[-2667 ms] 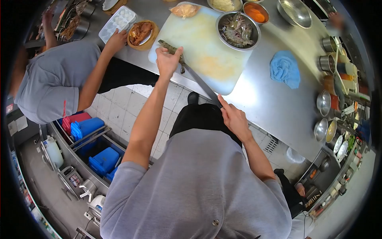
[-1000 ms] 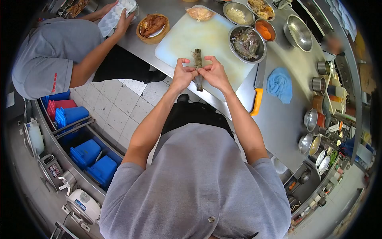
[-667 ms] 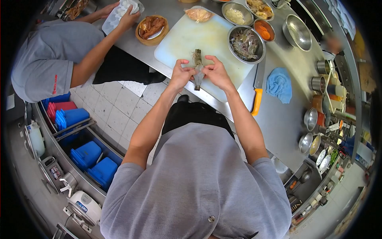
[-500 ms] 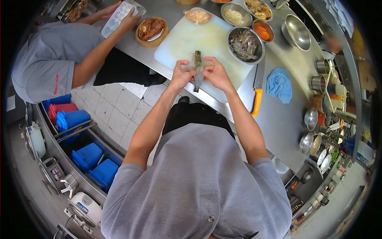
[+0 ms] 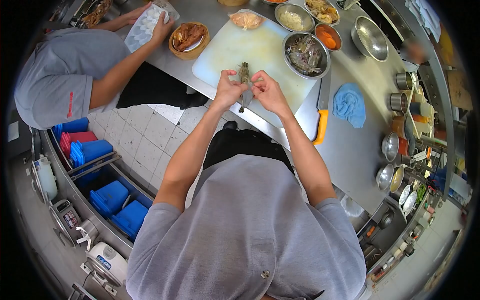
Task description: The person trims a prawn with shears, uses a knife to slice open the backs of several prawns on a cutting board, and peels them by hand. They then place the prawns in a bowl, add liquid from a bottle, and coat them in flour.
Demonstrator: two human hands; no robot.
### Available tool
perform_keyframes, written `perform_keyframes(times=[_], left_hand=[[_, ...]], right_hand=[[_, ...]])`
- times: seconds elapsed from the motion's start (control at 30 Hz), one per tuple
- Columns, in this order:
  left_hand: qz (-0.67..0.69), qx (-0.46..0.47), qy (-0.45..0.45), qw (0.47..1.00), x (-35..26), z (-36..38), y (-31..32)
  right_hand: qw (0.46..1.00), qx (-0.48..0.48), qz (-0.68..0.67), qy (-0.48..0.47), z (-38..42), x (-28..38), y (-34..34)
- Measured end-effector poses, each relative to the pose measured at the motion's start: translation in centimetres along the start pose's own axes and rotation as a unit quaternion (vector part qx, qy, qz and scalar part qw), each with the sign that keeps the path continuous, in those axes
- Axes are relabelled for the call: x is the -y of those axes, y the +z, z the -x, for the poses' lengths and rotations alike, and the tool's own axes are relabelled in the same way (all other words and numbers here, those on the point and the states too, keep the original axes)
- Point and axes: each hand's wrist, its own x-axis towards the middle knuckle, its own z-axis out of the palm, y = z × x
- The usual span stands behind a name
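Note:
A grey raw shrimp is held over the near edge of the white cutting board, its head end pointing away from me and its tail toward me. My left hand pinches it from the left side. On the other side, my right hand has its fingertips closed against the shrimp's shell; exactly what they grip is partly hidden. A steel bowl of several more shrimp stands at the board's right corner.
A knife with an orange handle lies right of the board, beside a blue cloth. Steel bowls of ingredients line the back. A bag of orange food rests on the board. At left, a co-worker holds a white tray.
My right hand has turned, its fingers curling more and shifting slightly up and left. The shrimp and my left hand have stayed nearly in place. The co-worker's tray has tilted slightly.

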Motion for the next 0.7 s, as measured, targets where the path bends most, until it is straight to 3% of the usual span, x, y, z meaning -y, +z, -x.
perform_keyframes(times=[0.23, 0.43, 0.7], left_hand=[[-0.015, -0.036, 0.007, 0.999, 0.8, -0.1, 0.4], [-0.055, -0.081, 0.032, 0.995, 1.3, -0.1, 1.3], [-0.059, -0.089, 0.031, 0.994, 0.9, 0.4, 1.6]], right_hand=[[0.999, -0.024, 0.019, 0.009, -0.1, -0.5, 0.3], [0.982, -0.123, 0.101, -0.106, -0.4, -0.9, 1.3], [0.972, -0.127, 0.192, 0.050, -1.2, 2.2, 1.4]])
